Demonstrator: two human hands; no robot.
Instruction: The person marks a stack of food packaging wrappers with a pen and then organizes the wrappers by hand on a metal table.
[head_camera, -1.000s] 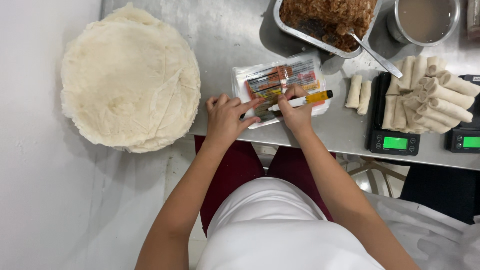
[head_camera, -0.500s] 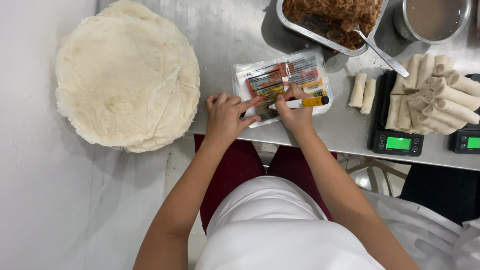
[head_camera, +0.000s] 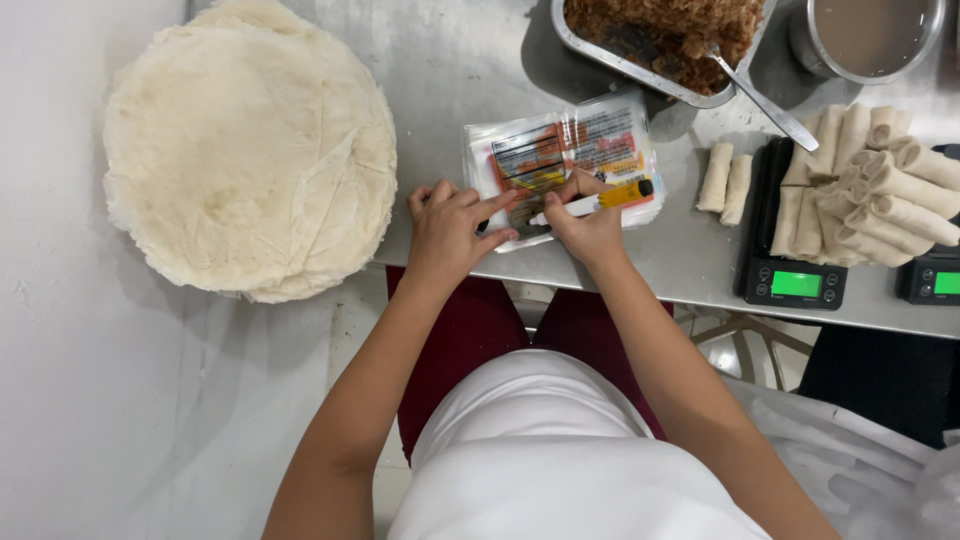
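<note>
Writing with a marker (head_camera: 598, 201), her right hand (head_camera: 585, 228) is gripping it while the flat left hand (head_camera: 450, 228) is pinning the packets (head_camera: 560, 150) near the tabletop's (head_camera: 470, 60) front edge; steady pressure seems needed next.

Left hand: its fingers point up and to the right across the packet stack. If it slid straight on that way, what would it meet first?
Probably the right hand, which grips a marker over the stack of printed plastic packets. The left hand has its fingertips on that stack, almost at the right hand's fingers.

Clear printed packets (head_camera: 565, 150) mid-table; green scale screens (head_camera: 796, 284) right.
</note>
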